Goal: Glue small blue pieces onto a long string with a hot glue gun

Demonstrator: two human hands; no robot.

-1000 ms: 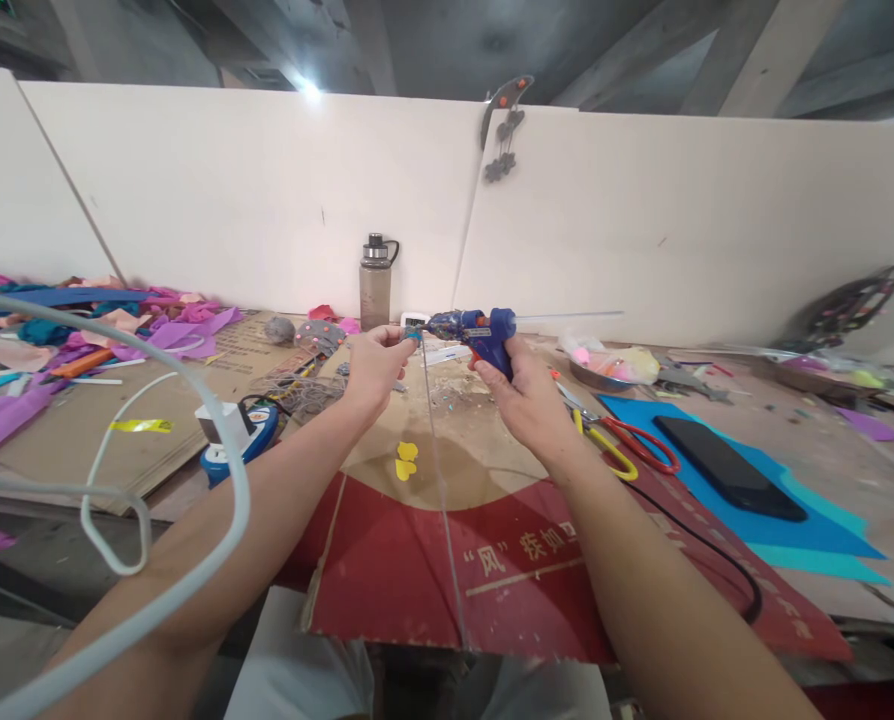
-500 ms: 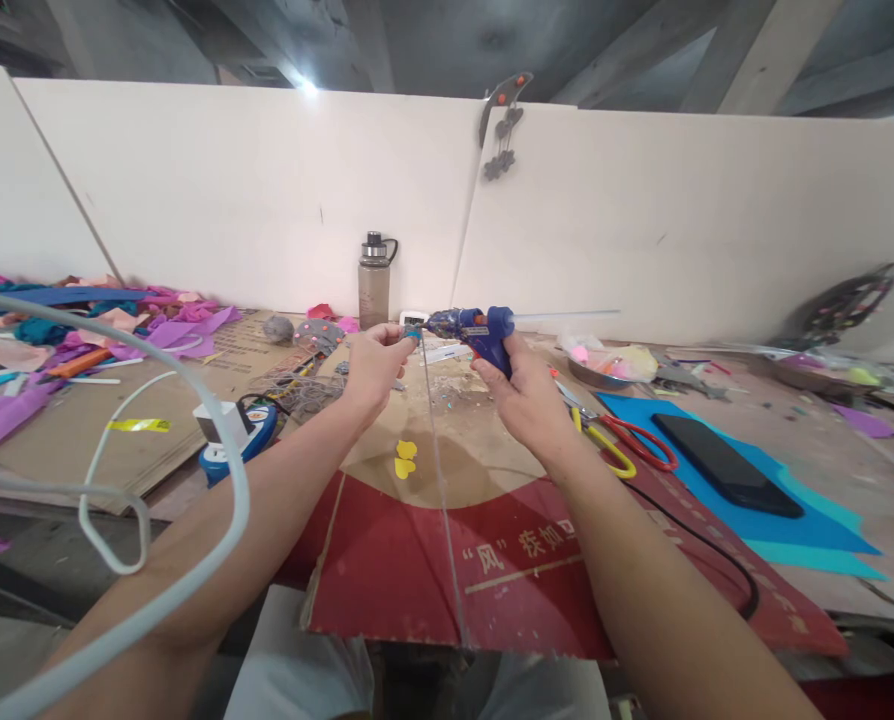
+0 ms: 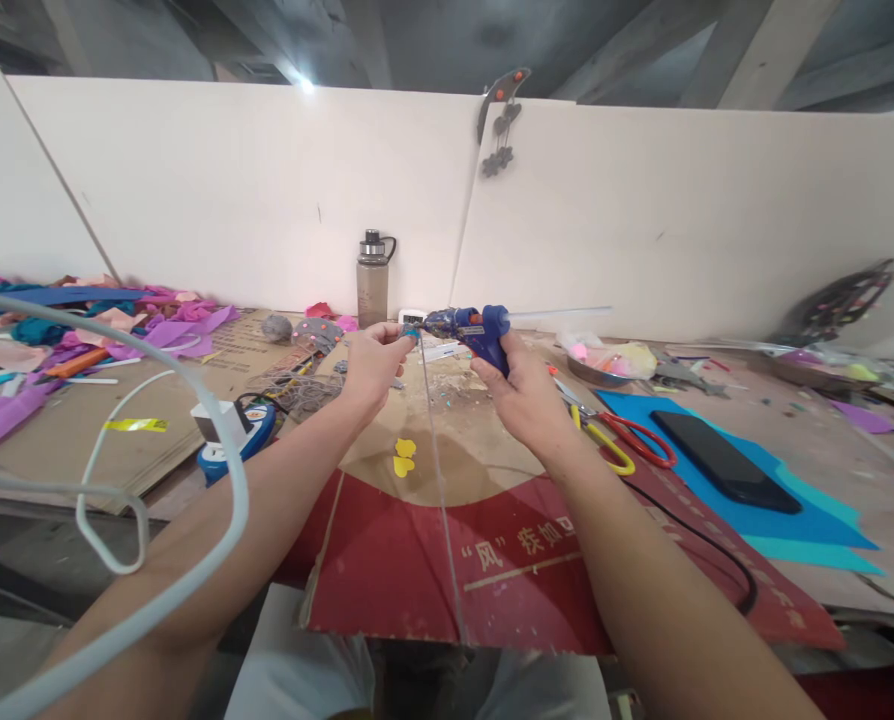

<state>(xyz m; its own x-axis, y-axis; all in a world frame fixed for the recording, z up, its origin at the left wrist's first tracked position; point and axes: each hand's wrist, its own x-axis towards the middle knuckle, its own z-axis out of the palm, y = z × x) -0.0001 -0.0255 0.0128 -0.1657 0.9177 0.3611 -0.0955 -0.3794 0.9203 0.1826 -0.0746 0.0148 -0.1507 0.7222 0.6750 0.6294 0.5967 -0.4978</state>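
Observation:
My right hand (image 3: 520, 385) is wrapped round the handle of a blue hot glue gun (image 3: 484, 335), with a clear glue stick (image 3: 559, 314) jutting from its back. The gun's nozzle points left, at a small teal piece (image 3: 412, 332) pinched in the fingertips of my left hand (image 3: 372, 365). Nozzle and piece meet or nearly so; I cannot tell which. The teal piece is too small to name further. Below the hands, two small yellow cut-out shapes (image 3: 404, 457) lie on a red and tan cardboard sheet (image 3: 387, 560).
Red and yellow handled scissors (image 3: 627, 440) and a black phone (image 3: 724, 460) on blue sheets (image 3: 829, 520) lie at right. A white cable (image 3: 241, 480) loops across the left foreground near a blue power socket (image 3: 241, 440). A bottle (image 3: 373, 285) stands at the back, with fabric scraps (image 3: 117, 320) far left.
Almost nothing differs. The whole view has shifted very slightly, and the glue gun's rear has moved a touch to the left; both hands keep their grips.

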